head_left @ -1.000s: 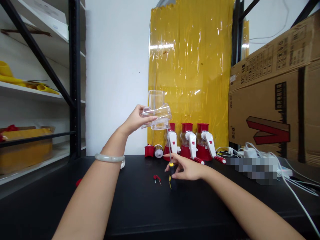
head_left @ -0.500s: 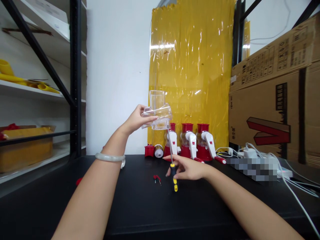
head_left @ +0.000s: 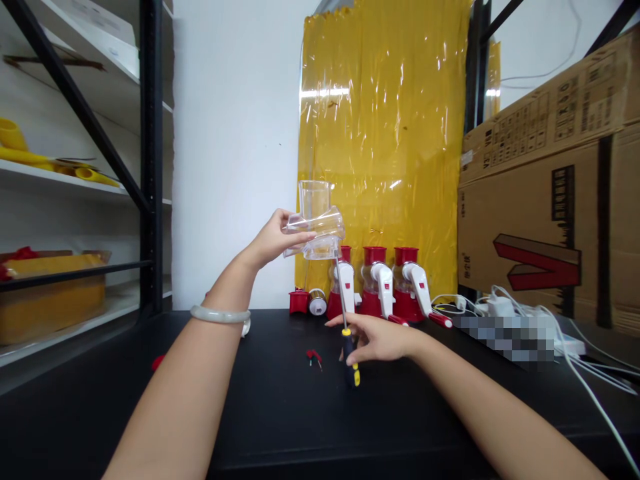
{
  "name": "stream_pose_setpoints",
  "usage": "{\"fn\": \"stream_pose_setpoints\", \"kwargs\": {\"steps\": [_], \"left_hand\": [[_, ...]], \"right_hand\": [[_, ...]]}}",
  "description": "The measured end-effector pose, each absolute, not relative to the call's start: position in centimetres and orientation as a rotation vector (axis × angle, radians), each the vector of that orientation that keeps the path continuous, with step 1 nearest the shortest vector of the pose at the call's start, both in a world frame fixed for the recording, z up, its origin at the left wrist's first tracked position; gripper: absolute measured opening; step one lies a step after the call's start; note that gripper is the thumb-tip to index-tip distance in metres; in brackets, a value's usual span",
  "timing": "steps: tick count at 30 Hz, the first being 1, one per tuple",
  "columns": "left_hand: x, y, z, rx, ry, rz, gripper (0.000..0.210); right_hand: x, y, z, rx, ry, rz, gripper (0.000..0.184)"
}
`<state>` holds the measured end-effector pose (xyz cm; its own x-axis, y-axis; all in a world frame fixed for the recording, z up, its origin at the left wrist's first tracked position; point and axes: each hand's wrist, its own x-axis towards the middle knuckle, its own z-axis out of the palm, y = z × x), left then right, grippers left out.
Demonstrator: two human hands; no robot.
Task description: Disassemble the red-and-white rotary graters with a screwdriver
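My left hand grips a clear plastic grater housing by its side, holding it up above the table. Below it, my right hand has its fingers around the black and yellow handle of a screwdriver. The screwdriver's long shaft points upward, and its tip meets the underside of the housing at the lower right. Whether a screw sits at the tip is too small to see. On the black table lie small red-handled parts with thin metal ends, left of my right hand.
Several red and white rotary graters stand at the back, beside a drum blade and a red part. White cables lie on the right near a large cardboard box. Shelving rises at left.
The screwdriver handle has turned and its lower end has swung slightly right, with my right fingers shifting around it. My left hand and the clear housing stay in place.
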<state>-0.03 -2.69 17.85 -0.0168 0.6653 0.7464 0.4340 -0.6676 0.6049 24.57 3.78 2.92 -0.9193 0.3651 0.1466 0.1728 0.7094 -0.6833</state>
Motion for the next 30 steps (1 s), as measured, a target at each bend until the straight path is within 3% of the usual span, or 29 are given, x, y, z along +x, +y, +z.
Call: {"fn": "stream_pose_setpoints", "kwargs": {"steps": [5,11,21,30], "left_hand": [[0.0,-2.7,17.9,2.051,1.157,1.756,0.052],[-0.1,-2.8,17.9,2.068,1.163,1.747,0.052],[0.1,-2.9,17.9,2.038,1.161,1.763,0.053],[0.1,-2.8,17.8,2.053,1.176,1.769,0.051]], "right_hand": [[24.5,4.5,2.7,-0.554,-2.603,0.792,0.064],[24.8,4.6,2.7,-0.472,-2.679,0.942,0.076],[25.3,4.1,3.2,-0.256,-2.726,1.243,0.067],[24.1,4.2,2.3,-0.508,-2.653,0.884,0.066]]}}
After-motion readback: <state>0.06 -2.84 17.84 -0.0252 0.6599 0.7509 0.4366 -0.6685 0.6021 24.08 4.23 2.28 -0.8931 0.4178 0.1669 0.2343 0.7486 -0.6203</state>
